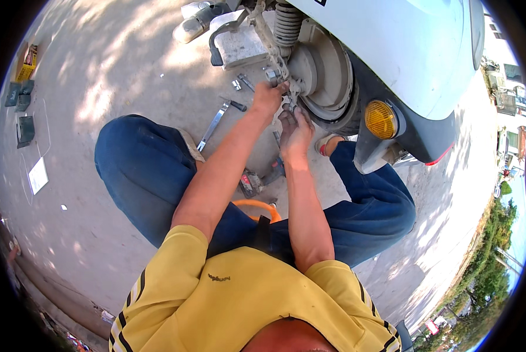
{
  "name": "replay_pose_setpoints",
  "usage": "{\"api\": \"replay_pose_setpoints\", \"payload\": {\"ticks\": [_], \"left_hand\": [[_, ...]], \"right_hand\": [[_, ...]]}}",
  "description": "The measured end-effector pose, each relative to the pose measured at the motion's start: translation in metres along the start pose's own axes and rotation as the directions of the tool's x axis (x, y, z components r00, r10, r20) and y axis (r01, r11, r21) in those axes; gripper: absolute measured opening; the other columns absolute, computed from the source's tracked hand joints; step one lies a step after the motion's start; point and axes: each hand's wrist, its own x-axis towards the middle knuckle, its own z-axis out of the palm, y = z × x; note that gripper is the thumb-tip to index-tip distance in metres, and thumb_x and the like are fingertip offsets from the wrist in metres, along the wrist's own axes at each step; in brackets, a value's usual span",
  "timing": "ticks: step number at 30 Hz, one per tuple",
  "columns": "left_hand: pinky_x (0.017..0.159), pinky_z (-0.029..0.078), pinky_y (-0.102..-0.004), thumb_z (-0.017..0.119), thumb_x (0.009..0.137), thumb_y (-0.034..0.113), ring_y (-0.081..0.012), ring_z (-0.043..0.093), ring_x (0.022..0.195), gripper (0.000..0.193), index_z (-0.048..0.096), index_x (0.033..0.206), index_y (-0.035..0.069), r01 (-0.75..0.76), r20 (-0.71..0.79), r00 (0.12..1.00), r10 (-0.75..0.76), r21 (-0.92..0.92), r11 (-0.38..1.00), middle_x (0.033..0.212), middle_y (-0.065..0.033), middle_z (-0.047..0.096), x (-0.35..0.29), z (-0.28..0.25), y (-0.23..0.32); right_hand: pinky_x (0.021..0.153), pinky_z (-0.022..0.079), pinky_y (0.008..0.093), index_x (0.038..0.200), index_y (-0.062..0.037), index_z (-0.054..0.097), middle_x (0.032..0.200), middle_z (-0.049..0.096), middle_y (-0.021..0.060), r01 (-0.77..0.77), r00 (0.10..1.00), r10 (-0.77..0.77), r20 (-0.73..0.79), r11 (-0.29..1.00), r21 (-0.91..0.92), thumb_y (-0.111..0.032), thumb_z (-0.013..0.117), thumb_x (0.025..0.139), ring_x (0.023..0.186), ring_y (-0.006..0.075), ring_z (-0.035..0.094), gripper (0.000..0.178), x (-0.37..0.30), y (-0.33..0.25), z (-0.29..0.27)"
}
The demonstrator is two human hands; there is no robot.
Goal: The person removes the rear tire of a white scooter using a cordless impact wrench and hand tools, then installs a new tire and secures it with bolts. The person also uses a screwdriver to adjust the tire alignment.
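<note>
My left hand is closed at the lower end of a rusty suspension arm, its fingertips beside a metal nut-like end. What those fingers grip is hidden. Just below and to its right, my right hand has its fingers curled up at a small metal fitting by the wheel drum. Whether it holds that fitting or something smaller, I cannot make out. A dusty coil spring rises above the drum. The white vehicle body, with an amber round lamp, overhangs on the right.
On the ground left of my hands lie a ratchet wrench, a socket and a bolt. A power tool rests between my legs, near an orange ring-shaped thing. A pale block stands beyond a black pedal.
</note>
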Motion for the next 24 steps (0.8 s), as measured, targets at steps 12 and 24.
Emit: {"api": "replay_pose_setpoints", "payload": {"ticks": [12, 24], "left_hand": [[0.074, 0.052, -0.0467, 0.068, 0.098, 0.02, -0.0403, 0.071, 0.083, 0.025, 0.071, 0.099, -0.005, -0.267, -0.101, 0.918, 0.384, 0.559, 0.785, 0.085, -0.026, 0.071, 0.026, -0.041, -0.032], [0.075, 0.054, -0.0431, 0.059, 0.097, 0.012, -0.0247, 0.069, 0.076, 0.016, 0.062, 0.1, -0.003, -0.05, 0.193, 0.981, -0.03, 0.395, 0.917, 0.086, -0.0168, 0.07, -0.035, -0.064, -0.081]], "right_hand": [[0.077, 0.06, 0.0342, 0.122, 0.0086, 0.066, 0.103, 0.072, 0.016, 0.067, 0.996, -0.084, -0.022, 0.903, -0.425, -0.007, 0.06, 0.103, 0.087, 0.0203, 0.069, 0.025, -0.015, -0.01, 0.005], [0.076, 0.051, 0.0303, 0.108, 0.0089, 0.074, 0.089, 0.073, 0.009, 0.25, 0.965, -0.24, 0.102, 0.739, -0.626, -0.005, 0.065, 0.095, 0.078, 0.0148, 0.064, 0.021, -0.001, -0.003, -0.003]]}}
